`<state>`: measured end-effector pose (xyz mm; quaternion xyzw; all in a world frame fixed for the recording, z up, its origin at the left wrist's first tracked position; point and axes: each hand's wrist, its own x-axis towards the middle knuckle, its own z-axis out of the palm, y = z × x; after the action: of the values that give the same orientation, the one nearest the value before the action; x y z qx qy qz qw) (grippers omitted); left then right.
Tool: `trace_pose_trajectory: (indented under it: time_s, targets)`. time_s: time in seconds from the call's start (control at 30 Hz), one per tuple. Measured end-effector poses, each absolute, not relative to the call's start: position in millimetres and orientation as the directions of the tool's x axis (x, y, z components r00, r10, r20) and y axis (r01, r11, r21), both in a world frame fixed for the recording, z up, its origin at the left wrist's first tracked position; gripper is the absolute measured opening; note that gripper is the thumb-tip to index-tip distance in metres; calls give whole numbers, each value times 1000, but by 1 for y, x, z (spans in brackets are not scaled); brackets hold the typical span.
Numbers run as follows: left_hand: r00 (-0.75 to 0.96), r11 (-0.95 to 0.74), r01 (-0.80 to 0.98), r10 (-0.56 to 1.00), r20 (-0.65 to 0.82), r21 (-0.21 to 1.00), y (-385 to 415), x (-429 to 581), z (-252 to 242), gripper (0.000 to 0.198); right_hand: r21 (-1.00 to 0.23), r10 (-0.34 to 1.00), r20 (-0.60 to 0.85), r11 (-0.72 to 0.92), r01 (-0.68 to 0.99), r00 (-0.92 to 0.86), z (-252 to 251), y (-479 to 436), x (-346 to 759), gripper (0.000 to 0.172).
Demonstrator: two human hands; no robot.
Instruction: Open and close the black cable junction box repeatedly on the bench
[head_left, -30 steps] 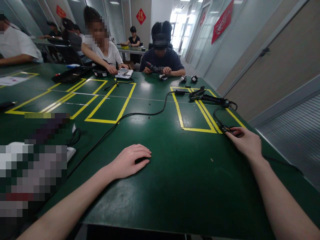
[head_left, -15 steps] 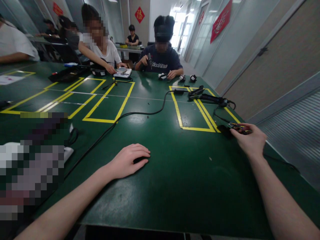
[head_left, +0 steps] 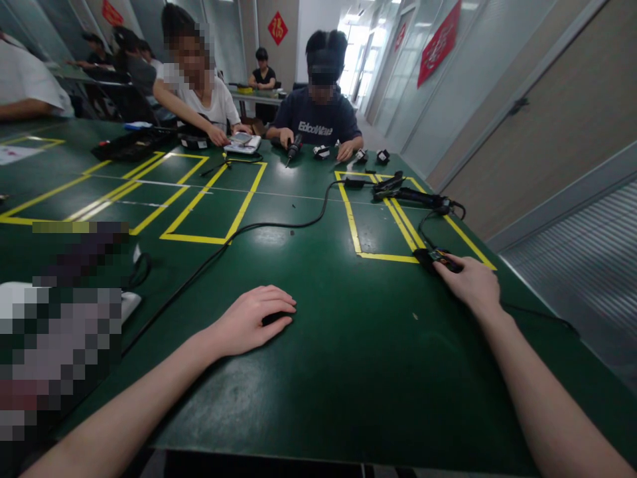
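Note:
My left hand (head_left: pixel 256 315) lies on the green table, thumb and fingers apart, holding nothing. My right hand (head_left: pixel 470 282) is at the right side of the table, fingers closed round a small dark device (head_left: pixel 442 259) with orange and yellowish marks. Its exact kind is unclear, and my fingers cover part of it. The device is at the near corner of a yellow tape outline, low at the tabletop. From it a thin black cable (head_left: pixel 423 229) runs up toward a long black tool-like piece (head_left: pixel 415 194) lying across the tape.
A black cord (head_left: pixel 259 227) with an inline box (head_left: pixel 354 183) crosses the table (head_left: pixel 338 372). Across from me one person holds a drill (head_left: pixel 294 147) beside small black-and-white parts (head_left: pixel 382 157). Another person reaches to a white box (head_left: pixel 242 144). A black tray (head_left: pixel 132 147) stands far left.
My right hand has moved left with the dark device, bringing it down beside the tape corner. My left hand stays put. The person opposite has lowered the drill toward the table.

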<state>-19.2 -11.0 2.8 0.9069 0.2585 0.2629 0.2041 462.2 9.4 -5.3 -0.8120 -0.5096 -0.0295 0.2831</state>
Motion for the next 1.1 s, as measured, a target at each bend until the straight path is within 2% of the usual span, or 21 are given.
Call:
trace_pose_trajectory:
  time_s: [0.03,0.1,0.2,0.27,0.33,0.43,0.63,0.8,0.93,1.1]
  targets:
    - [728,-781,362,578,369,509,-11,-19,3,18,-349,834,328,-329,878,443,-5,10,449,35]
    - [725,-777,362,582,369,515,-10,-20,2,18,-257,897,340,-200,945,283,-6,8,417,39]
    - [721,-776,358,583,375,519,-10,-20,2,19,-267,925,380,117,957,-7,-5,-3,361,36]
    - [720,-781,345,576,387,520,-11,-20,4,19,-313,909,336,356,880,-248,-2,-17,325,36]
    - [714,-789,322,565,413,523,-13,-18,7,21,-354,833,301,550,757,-465,3,-35,296,37]
    - [705,-798,298,554,443,524,-19,-16,12,26,-363,706,235,701,614,-668,8,-56,271,40]
    - [701,-812,356,559,443,462,-28,-10,9,40,-269,626,258,778,568,-736,6,-60,270,42]
    - [736,-802,353,556,386,483,-28,-6,7,37,-171,543,306,839,516,-782,5,-57,271,43]
    - [747,-797,330,548,377,506,-27,-6,8,40,-138,524,327,850,508,-787,7,-57,271,41]
    - [764,-807,356,542,350,472,-27,-8,7,54,-138,516,329,855,500,-791,7,-57,271,39]
